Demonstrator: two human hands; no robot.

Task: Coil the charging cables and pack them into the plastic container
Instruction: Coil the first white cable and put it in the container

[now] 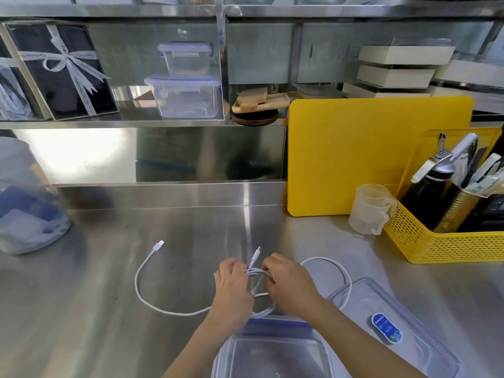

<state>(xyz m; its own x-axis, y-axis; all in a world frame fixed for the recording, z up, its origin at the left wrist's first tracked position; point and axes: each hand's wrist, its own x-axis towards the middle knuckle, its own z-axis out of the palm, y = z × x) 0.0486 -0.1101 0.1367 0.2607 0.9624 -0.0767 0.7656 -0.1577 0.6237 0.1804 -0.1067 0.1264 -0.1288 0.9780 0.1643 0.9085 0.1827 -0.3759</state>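
A white charging cable [141, 293] lies on the steel counter, its USB plug pointing up-left and a second plug sticking up between my hands. My left hand [233, 285] and my right hand [286, 282] both grip a small bundle of cable loops above the counter. One loose loop curves out to the left, another arcs to the right over the lid. An open clear plastic container [234, 358] sits just below my hands at the near edge. Its clear lid [409, 347], with a blue label, lies to the right.
A yellow cutting board [368, 159] leans on the back wall at right. A clear measuring cup [368, 211] and a yellow basket [436, 244] with bottles stand beside it. A plastic bag [24, 203] sits at far left. Lidded containers [185, 94] are on the shelf.
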